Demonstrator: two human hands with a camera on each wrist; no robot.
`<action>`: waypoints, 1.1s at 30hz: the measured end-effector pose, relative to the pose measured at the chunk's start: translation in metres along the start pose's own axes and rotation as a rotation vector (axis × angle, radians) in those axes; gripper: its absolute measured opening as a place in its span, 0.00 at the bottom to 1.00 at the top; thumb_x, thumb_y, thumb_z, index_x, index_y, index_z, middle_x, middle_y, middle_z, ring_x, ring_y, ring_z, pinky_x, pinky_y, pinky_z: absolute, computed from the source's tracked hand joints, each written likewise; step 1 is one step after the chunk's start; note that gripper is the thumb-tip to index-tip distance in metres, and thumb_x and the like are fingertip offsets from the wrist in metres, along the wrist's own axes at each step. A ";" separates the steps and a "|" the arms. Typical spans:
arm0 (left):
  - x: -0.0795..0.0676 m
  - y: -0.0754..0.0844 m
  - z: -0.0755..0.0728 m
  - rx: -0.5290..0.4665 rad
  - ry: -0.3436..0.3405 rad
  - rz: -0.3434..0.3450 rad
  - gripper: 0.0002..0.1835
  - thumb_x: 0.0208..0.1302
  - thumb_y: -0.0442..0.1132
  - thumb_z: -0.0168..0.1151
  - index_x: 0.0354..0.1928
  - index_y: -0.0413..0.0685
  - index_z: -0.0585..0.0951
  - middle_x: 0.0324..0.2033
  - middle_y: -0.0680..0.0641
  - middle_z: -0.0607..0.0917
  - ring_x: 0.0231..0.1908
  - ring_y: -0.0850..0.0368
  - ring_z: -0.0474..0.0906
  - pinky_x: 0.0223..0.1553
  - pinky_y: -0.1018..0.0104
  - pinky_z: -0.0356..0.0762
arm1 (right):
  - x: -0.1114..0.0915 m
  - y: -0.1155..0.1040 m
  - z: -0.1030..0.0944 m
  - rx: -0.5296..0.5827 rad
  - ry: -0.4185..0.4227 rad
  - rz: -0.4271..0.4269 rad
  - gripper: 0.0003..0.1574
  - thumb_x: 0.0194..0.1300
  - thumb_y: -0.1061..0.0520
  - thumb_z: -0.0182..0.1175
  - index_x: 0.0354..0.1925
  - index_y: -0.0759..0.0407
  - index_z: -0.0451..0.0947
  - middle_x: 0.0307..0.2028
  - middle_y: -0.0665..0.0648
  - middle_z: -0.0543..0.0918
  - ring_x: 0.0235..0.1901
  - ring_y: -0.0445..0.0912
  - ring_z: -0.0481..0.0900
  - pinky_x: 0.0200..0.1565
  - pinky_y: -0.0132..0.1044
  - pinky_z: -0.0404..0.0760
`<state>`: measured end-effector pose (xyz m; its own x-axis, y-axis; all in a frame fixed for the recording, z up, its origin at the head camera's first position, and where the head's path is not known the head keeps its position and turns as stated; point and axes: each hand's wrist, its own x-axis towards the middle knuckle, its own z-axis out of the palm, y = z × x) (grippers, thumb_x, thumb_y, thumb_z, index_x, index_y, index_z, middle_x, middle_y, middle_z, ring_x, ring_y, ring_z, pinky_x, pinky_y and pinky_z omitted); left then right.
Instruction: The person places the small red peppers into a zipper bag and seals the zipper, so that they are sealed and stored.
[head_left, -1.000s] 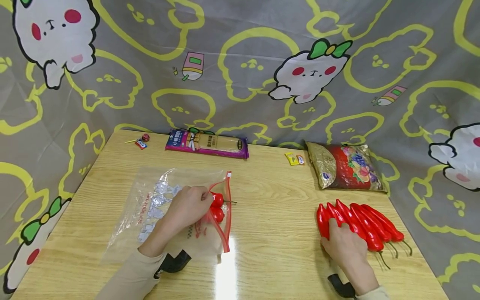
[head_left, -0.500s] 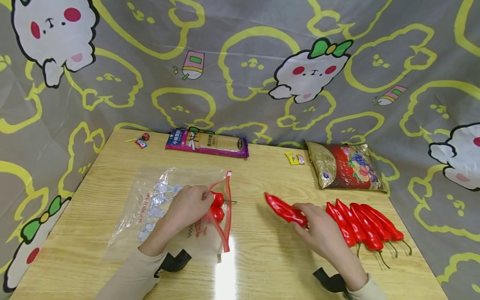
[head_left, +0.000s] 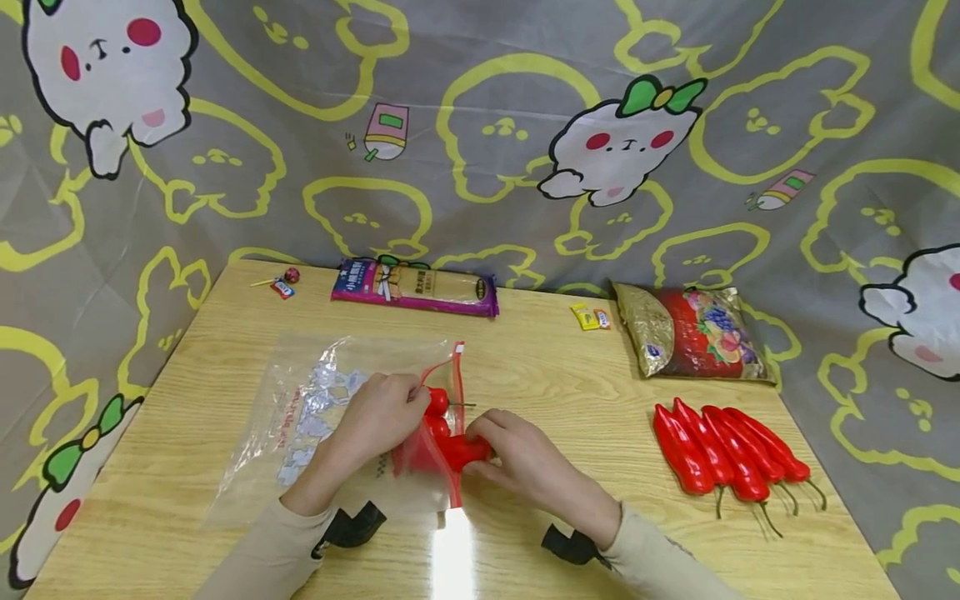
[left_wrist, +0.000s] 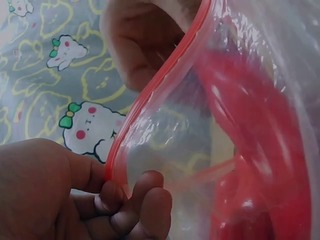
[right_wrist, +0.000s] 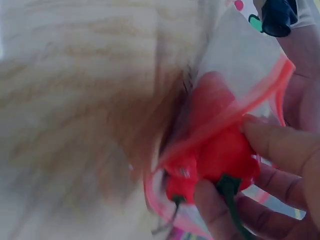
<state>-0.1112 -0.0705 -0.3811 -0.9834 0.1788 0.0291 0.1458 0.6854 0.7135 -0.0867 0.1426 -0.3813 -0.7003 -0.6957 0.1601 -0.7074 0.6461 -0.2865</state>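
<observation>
A clear zip bag point(head_left: 258, 442) with a red zip edge lies on the table, its mouth facing right. My left hand point(head_left: 382, 412) pinches the upper zip edge, which the left wrist view shows between thumb and fingers. Two red peppers point(head_left: 437, 402) sit just inside the mouth, one stem poking out. My right hand point(head_left: 532, 458) grips another red pepper point(head_left: 456, 452) near its stem end, with its tip inside the bag. In the right wrist view its green stem point(right_wrist: 229, 187) is outside the zip edge. Several red peppers point(head_left: 684, 457) lie in a row at the right.
On the table point(head_left: 555, 375), a purple noodle packet point(head_left: 412, 287) and a gold-and-red bag point(head_left: 693, 333) lie along the back. Small yellow and white candies point(head_left: 588, 317) are between them. A lollipop point(head_left: 291, 274) and a small red-blue candy point(head_left: 282, 289) lie at back left.
My right hand has taken the leftmost pepper from the row, carried it left and put its tip into the bag's mouth. My left hand has stayed on the zip edge.
</observation>
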 end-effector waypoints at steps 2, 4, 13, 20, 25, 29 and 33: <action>0.000 0.000 0.000 0.000 -0.002 0.000 0.17 0.60 0.39 0.49 0.13 0.49 0.68 0.09 0.54 0.65 0.11 0.61 0.61 0.14 0.69 0.58 | 0.006 -0.002 0.006 0.060 -0.033 -0.005 0.17 0.51 0.52 0.68 0.39 0.55 0.77 0.35 0.48 0.77 0.33 0.37 0.74 0.35 0.24 0.74; 0.001 0.001 0.000 0.000 -0.006 0.000 0.17 0.60 0.39 0.49 0.13 0.49 0.69 0.09 0.54 0.65 0.12 0.61 0.61 0.14 0.69 0.57 | 0.011 -0.003 0.011 0.118 -0.064 -0.018 0.14 0.54 0.52 0.66 0.40 0.54 0.77 0.37 0.47 0.77 0.34 0.37 0.75 0.37 0.24 0.74; 0.000 0.002 -0.002 0.009 -0.007 0.005 0.17 0.60 0.38 0.49 0.13 0.49 0.68 0.10 0.54 0.63 0.13 0.61 0.58 0.16 0.68 0.55 | 0.025 -0.004 0.024 0.232 -0.136 -0.085 0.12 0.58 0.55 0.62 0.42 0.52 0.78 0.37 0.46 0.75 0.37 0.40 0.75 0.39 0.23 0.72; -0.001 0.002 -0.002 0.013 -0.007 0.003 0.16 0.60 0.38 0.50 0.13 0.49 0.68 0.10 0.54 0.63 0.13 0.61 0.58 0.16 0.68 0.55 | 0.024 -0.006 0.026 0.144 -0.123 -0.080 0.13 0.57 0.54 0.63 0.42 0.52 0.78 0.37 0.48 0.76 0.33 0.38 0.73 0.36 0.24 0.71; -0.001 0.001 -0.001 0.012 -0.007 0.000 0.16 0.60 0.38 0.50 0.13 0.49 0.69 0.10 0.54 0.65 0.13 0.61 0.61 0.16 0.69 0.58 | 0.013 0.000 0.015 0.142 -0.063 -0.003 0.13 0.58 0.54 0.61 0.43 0.52 0.78 0.37 0.49 0.77 0.34 0.41 0.76 0.36 0.28 0.74; -0.001 0.001 -0.001 0.009 0.003 -0.003 0.16 0.59 0.38 0.50 0.13 0.49 0.68 0.10 0.53 0.65 0.14 0.61 0.62 0.17 0.68 0.60 | -0.007 0.016 0.001 0.076 0.066 0.082 0.15 0.57 0.54 0.62 0.44 0.54 0.78 0.39 0.49 0.79 0.36 0.43 0.79 0.36 0.33 0.77; -0.001 0.001 -0.002 0.004 0.004 -0.003 0.16 0.59 0.38 0.50 0.13 0.49 0.68 0.10 0.53 0.65 0.14 0.60 0.62 0.17 0.68 0.61 | -0.037 0.049 -0.014 -0.071 0.208 0.200 0.16 0.54 0.55 0.65 0.43 0.56 0.78 0.38 0.52 0.79 0.34 0.45 0.79 0.33 0.38 0.77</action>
<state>-0.1106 -0.0716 -0.3793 -0.9843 0.1742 0.0297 0.1434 0.6890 0.7104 -0.0963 0.2042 -0.3882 -0.8260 -0.4775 0.2995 -0.5529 0.7896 -0.2662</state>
